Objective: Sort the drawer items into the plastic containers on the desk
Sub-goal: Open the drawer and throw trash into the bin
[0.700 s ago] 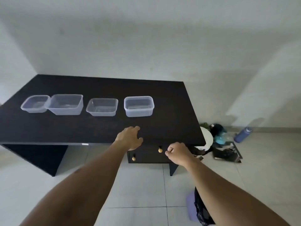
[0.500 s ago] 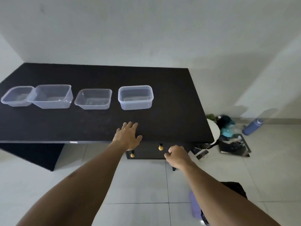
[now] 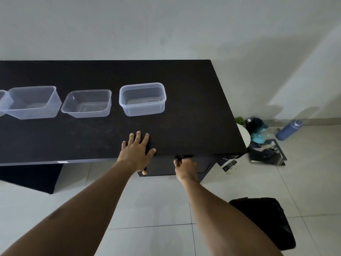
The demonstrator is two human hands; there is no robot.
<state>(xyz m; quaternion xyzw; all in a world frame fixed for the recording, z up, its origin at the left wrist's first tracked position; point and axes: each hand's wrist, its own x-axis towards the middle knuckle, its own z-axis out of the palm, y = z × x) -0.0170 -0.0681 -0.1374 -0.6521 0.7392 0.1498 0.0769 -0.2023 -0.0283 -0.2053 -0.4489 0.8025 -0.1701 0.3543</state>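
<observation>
Left hand [image 3: 136, 150] flat on surface [image 3: 184, 80], right hand [image 3: 185, 166] clenched on drawer [image 3: 162, 166]: an abrupt pull may spill its items.

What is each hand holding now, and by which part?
The left hand holds nothing; it rests flat on the desk. The right hand curls at the drawer front, apparently round its knob, which the fingers hide.

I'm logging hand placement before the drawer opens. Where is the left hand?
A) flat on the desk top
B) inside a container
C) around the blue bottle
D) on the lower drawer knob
A: the left hand lies with fingers spread on the desk near its front edge, short of the nearest container.
</observation>
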